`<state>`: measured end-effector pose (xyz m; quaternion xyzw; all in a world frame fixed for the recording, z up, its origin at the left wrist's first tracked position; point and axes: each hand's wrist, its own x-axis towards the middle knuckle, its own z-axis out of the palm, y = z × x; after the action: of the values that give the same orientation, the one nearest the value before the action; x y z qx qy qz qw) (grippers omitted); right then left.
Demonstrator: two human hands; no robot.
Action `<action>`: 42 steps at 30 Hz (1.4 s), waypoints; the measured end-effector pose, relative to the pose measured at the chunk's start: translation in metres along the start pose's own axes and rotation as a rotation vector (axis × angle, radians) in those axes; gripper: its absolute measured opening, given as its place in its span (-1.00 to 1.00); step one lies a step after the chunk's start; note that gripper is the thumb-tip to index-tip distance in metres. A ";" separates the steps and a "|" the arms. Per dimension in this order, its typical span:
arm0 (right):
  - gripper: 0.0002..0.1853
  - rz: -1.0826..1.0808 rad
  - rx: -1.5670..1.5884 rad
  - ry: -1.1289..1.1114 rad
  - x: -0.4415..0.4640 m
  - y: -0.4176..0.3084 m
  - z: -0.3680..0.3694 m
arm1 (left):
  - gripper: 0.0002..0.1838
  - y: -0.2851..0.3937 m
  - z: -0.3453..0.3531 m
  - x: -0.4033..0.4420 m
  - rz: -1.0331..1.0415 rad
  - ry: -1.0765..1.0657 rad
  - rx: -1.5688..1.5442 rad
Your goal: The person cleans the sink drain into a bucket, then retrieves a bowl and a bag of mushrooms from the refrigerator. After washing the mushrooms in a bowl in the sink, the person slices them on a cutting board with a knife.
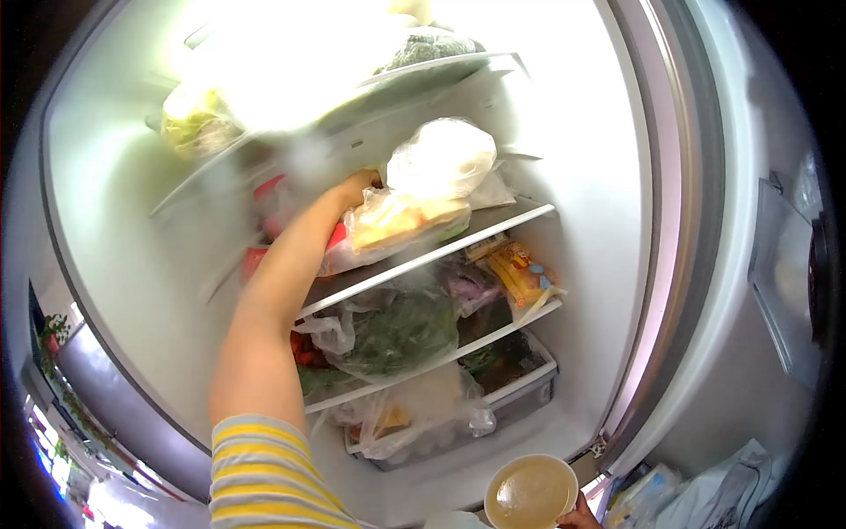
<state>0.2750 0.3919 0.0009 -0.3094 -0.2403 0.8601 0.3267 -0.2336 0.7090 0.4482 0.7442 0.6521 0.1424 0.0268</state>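
My left hand (358, 187) reaches deep onto the middle shelf of an open fridge, just behind a clear plastic bag of pale yellow food (401, 220). Its fingers are mostly hidden, so I cannot tell whether they grip anything. Close by on its right sits a knotted white plastic bag (442, 159). Something red (269, 189) lies left of my forearm. Low at the bottom right, my right hand (579, 515) is closed on the side of a round bowl (530, 494) that holds a pale brownish liquid.
Below, another shelf (520, 319) carries bagged green vegetables (388, 331) and an orange printed packet (526, 275). A bottom drawer (520, 388) is loaded with bags. Glare washes out the top shelf. The open fridge door (740, 264) stands on the right.
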 end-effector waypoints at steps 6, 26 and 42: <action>-0.13 -0.019 0.052 0.002 0.001 0.000 0.000 | -0.57 -0.001 0.023 -0.011 0.227 0.106 -0.237; -0.16 -0.048 0.051 0.034 0.000 -0.005 0.006 | -0.64 0.019 -0.019 0.006 -0.331 0.194 0.032; -0.27 -0.089 0.053 0.161 0.000 -0.005 0.006 | -0.64 -0.017 -0.014 0.012 0.105 0.101 -0.094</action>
<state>0.2724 0.3941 0.0079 -0.3577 -0.2041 0.8232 0.3908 -0.2518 0.7214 0.4596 0.7671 0.6052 0.2116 0.0214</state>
